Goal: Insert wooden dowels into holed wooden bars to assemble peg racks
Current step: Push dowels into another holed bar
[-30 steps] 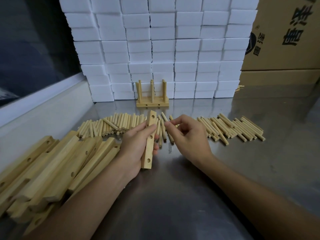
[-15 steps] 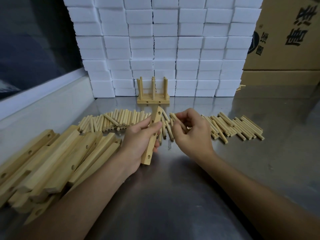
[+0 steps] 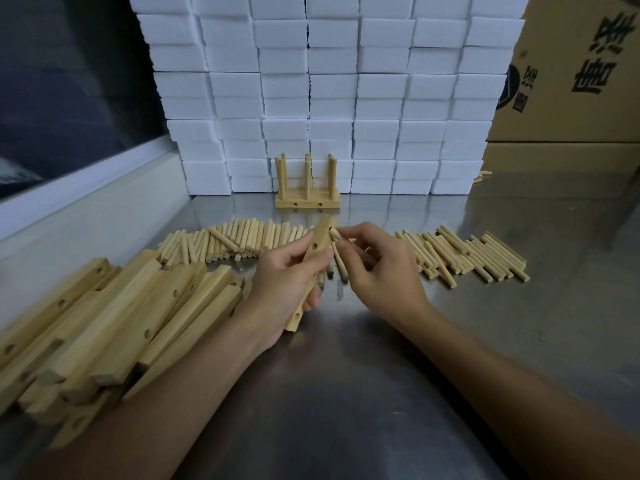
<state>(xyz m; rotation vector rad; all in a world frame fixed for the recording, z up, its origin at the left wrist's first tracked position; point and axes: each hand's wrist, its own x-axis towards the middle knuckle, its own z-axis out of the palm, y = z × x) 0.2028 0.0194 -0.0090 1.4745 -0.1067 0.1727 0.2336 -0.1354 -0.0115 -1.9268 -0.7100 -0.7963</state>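
My left hand [image 3: 282,289] grips a holed wooden bar [image 3: 313,252], tilted with its far end raised above the steel table [image 3: 346,393]. My right hand [image 3: 375,268] pinches a wooden dowel [image 3: 335,233] whose tip sits right at the bar's top hole. Loose dowels lie in a row behind my hands, one batch on the left [image 3: 235,239] and another on the right [image 3: 467,254]. A pile of holed bars [image 3: 104,320] lies at the left. A finished peg rack [image 3: 307,188] with upright dowels stands at the back.
A wall of stacked white boxes [image 3: 329,91] closes the back of the table. Cardboard cartons [image 3: 575,71] stand at the back right. A white ledge [image 3: 86,209] under a dark window runs along the left.
My right hand picked a dowel from the row and brought it left to the bar's top hole. My left hand tilted the bar's upper end to the right.
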